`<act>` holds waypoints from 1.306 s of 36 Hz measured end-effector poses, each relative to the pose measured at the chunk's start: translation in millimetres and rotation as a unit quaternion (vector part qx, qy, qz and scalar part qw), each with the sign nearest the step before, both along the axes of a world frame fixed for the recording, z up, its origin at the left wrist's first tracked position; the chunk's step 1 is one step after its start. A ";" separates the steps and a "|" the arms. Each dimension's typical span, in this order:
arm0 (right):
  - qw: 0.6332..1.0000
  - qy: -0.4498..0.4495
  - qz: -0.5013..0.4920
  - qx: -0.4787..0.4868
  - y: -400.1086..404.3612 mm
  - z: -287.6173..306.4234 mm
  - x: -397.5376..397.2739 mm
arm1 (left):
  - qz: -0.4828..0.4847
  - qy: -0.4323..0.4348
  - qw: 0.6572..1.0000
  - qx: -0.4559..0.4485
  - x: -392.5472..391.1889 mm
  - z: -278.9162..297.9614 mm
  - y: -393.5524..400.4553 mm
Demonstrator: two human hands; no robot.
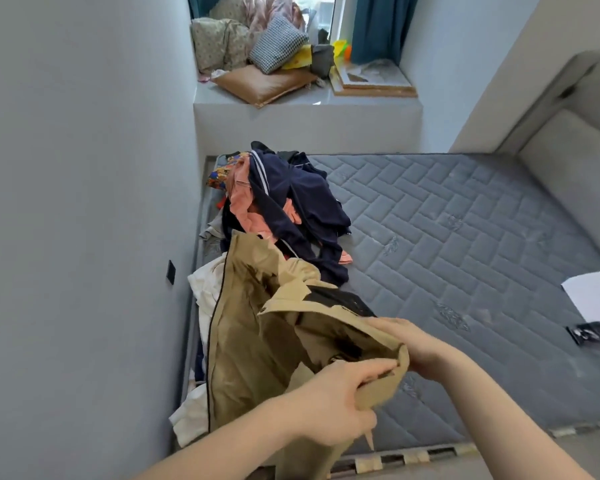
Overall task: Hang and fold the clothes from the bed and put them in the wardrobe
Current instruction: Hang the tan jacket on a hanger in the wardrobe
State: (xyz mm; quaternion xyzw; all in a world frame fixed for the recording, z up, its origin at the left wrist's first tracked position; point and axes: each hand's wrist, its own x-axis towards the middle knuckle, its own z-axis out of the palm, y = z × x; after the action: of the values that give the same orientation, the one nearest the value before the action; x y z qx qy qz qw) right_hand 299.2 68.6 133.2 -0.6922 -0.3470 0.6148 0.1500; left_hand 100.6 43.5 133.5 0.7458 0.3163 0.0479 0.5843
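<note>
While both hands work at its near edge, the tan jacket (257, 327) hangs lifted over the near left corner of the grey mattress (465, 237), trailing onto the white garments (201, 289) beneath. Left hand (329, 407): fingers curled, pinching a fold of tan cloth. Right hand (413, 344): fingers tucked into the fabric opposite, gripping it. Material judged soft, light, limp, with a zip edge; best held at collar or shoulders for hanging. Remaining pile (284, 202), navy and coral, lies beyond.

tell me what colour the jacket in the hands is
Tan, with a dark zip down its front edge; the jacket shows best in the head view.
</note>
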 end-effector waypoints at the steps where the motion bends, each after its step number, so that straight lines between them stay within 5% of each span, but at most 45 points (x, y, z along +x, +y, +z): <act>1: 1.000 -0.014 0.019 -0.020 -6.9 -6.0 1.4 | -0.007 0.005 1.000 -0.014 2.5 -3.1 -5.8; 6: 0.995 -0.068 0.059 -0.050 -51.8 -31.8 9.9 | -0.057 0.030 0.996 -0.056 6.2 -13.5 -24.5; 10: 0.994 -0.053 -0.097 0.004 -78.5 -30.7 24.5 | -0.007 0.022 0.994 -0.105 -8.1 -31.3 -14.0; 13: 0.957 -0.006 -0.286 0.045 -94.5 -11.1 32.8 | 0.105 0.123 0.987 0.019 -25.2 -58.9 3.6; 17: 0.891 0.106 -0.430 0.104 -114.4 37.8 39.6 | 0.079 0.226 0.959 0.150 -21.5 -87.3 8.8; 23: 0.867 0.161 -0.435 0.182 -158.7 103.2 48.9 | 0.183 0.138 0.905 0.359 46.3 -93.9 29.3; 28: 0.848 0.152 -0.475 0.180 -206.7 107.4 73.3 | 0.022 0.133 0.930 0.341 94.2 -68.1 44.0; 35: 0.777 0.097 -0.581 0.224 -273.1 103.0 94.8 | -0.148 0.203 0.934 0.255 125.8 -60.8 39.7; 41: 0.847 -0.260 -0.445 0.129 -335.6 62.8 109.1 | -0.067 0.066 0.986 0.139 142.9 -21.0 28.7; 47: 0.903 -0.201 -0.338 0.175 -321.0 66.2 67.3 | -0.157 -0.003 0.968 0.197 171.5 76.6 -13.5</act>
State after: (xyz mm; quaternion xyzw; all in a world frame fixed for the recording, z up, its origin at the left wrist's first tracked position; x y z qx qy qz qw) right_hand 366.5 -252.4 199.4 -0.8397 -0.2169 0.3044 0.3940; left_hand 272.1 30.0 210.1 0.8862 0.1782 0.0189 0.4273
